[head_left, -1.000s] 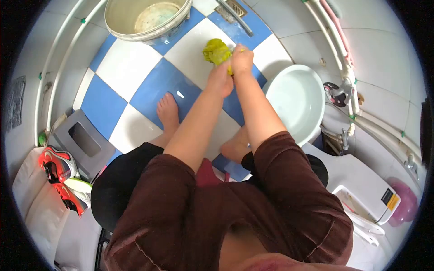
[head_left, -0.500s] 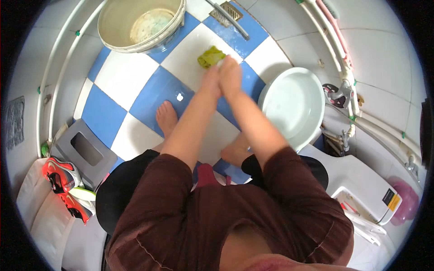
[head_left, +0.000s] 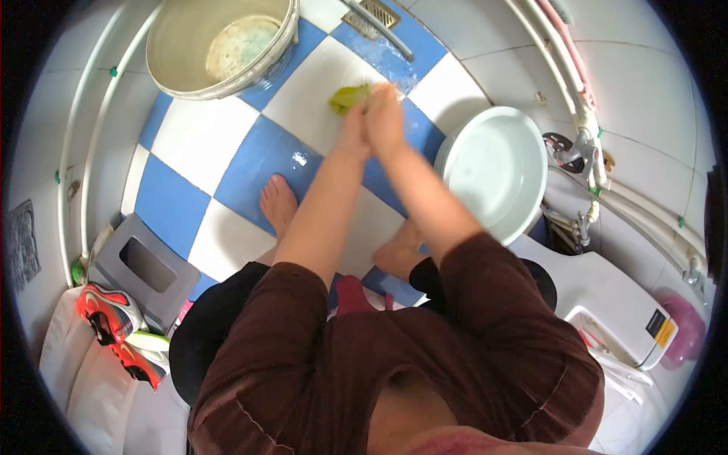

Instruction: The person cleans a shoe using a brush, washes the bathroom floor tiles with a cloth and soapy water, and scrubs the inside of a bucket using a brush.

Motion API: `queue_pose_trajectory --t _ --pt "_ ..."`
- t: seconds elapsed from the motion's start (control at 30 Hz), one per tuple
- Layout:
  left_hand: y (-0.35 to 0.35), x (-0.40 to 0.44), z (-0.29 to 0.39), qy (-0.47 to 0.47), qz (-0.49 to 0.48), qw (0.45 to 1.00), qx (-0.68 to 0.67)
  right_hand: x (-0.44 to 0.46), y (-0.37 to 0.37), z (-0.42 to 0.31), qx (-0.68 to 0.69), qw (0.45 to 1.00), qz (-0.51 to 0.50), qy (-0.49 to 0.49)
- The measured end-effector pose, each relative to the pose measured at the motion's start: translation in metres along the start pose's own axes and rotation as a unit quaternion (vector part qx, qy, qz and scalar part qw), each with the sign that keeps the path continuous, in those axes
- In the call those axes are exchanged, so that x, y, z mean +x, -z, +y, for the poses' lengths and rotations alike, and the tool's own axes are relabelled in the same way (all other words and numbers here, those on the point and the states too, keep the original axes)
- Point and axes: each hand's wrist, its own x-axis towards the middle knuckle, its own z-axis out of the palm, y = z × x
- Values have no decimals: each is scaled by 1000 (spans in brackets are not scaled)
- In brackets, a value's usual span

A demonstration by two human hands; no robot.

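Note:
My left hand (head_left: 354, 130) and my right hand (head_left: 384, 115) are closed together, one against the other, well above the tiled floor. A yellow-green cloth (head_left: 347, 99) is gripped between them, and a crumpled part of it sticks out to the left of my fingers. Most of the cloth is hidden inside my grip. Water splashes on the floor just past my right hand. To the right of my forearm stands a pale round basin (head_left: 497, 171) with what looks like water in it.
A large whitish bucket (head_left: 220, 57) stands at the back left. A hose (head_left: 390, 38) lies over the floor drain (head_left: 371, 17). Orange sneakers (head_left: 114, 326) and a grey plastic stool (head_left: 144, 265) are at left. A tap (head_left: 572, 149) and pipes line the right wall.
My hands stay clasped on the cloth, with less of it showing at the left. Splashing water is more visible beyond them. The whole view has shifted slightly.

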Motion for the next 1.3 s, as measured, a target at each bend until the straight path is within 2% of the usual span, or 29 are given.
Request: queue_pose_trajectory --t 0.03,0.07,0.1,0.17,0.2,0.27,0.3,0.33,0.43,0.47,0.57,0.6,0.67,0.7,0.73,0.77,0.83,0.87,0.9,0.93,0.97,1.0,1.07,1.1,1.13,1.17,1.2,1.23,1.3 --pt "-1 -1 7 18 2 1000 -11 -23 -5 -8 0 998 -29 55" --pt "-2 -3 15 36 3 999 -23 -27 -7 -9 2 999 -8 53" --pt "-4 -4 23 53 6 998 -34 -13 -5 -4 -7 1000 2 2" --pt "-30 -15 10 24 56 987 -147 30 -1 13 -20 993 28 -111" --pt "-29 -12 12 28 73 991 -113 45 -2 28 -32 995 32 -85" --pt "-18 -9 18 30 116 991 -55 97 -20 102 -52 980 -112 -157" --pt "-15 -15 21 43 96 994 -9 106 -21 125 -62 961 -186 -195" --pt "-13 -16 27 50 71 995 40 102 4 89 43 868 -339 -361" --pt "8 -2 26 95 15 977 191 101 10 59 189 765 -483 -381" --pt "18 6 21 115 -2 964 241 102 9 49 171 819 -423 -349" --pt "-13 -14 37 -38 224 963 144 102 5 14 212 872 -296 -329" --pt "-12 -13 42 58 246 964 86 90 9 -4 266 872 -282 -300" --pt "-9 -9 52 243 278 928 -39 59 4 -10 271 907 -255 -199" --pt "-7 -9 54 203 177 957 -105 41 4 -13 273 919 -240 -148" --pt "-5 -7 55 159 70 971 -166 19 12 -31 150 962 -219 -69" --pt "-4 -4 54 112 -39 968 -223 -2 -2 -25 78 988 -129 -32" --pt "-18 -9 51 87 53 982 -162 -36 -33 -12 -72 995 61 40" --pt "-28 -17 44 80 100 983 -132 -7 -20 -6 -87 983 -82 -142" --pt "-36 -23 36 74 147 981 -100 8 -9 -1 -64 981 -57 -176" --pt "-16 -8 5 32 104 980 -166 26 -4 1 -37 978 -31 -204" --pt "-2 1 -3 8 85 992 -95 41 -3 1 -8 973 -4 -229" --pt "10 7 -8 -12 66 997 -24 41 -13 27 -16 988 -19 -153" --pt "-14 -2 40 81 155 971 -165 -4 -22 16 98 988 -55 -104" --pt "-15 -6 46 76 141 978 -130 -30 -26 9 156 981 -77 -82" --pt "-12 -8 51 68 130 984 -96 -40 -28 0 156 980 -79 -92" --pt "-9 -12 55 59 121 989 -60 -24 -26 -1 179 971 -72 -141" --pt "-21 -15 41 36 147 982 -114 2 -20 4 202 958 -65 -194" --pt "-28 -16 35 15 122 982 -146 18 -19 1 225 941 -53 -245" --pt "-43 -13 27 -13 53 976 -212 24 -11 -32 176 954 -67 -234"
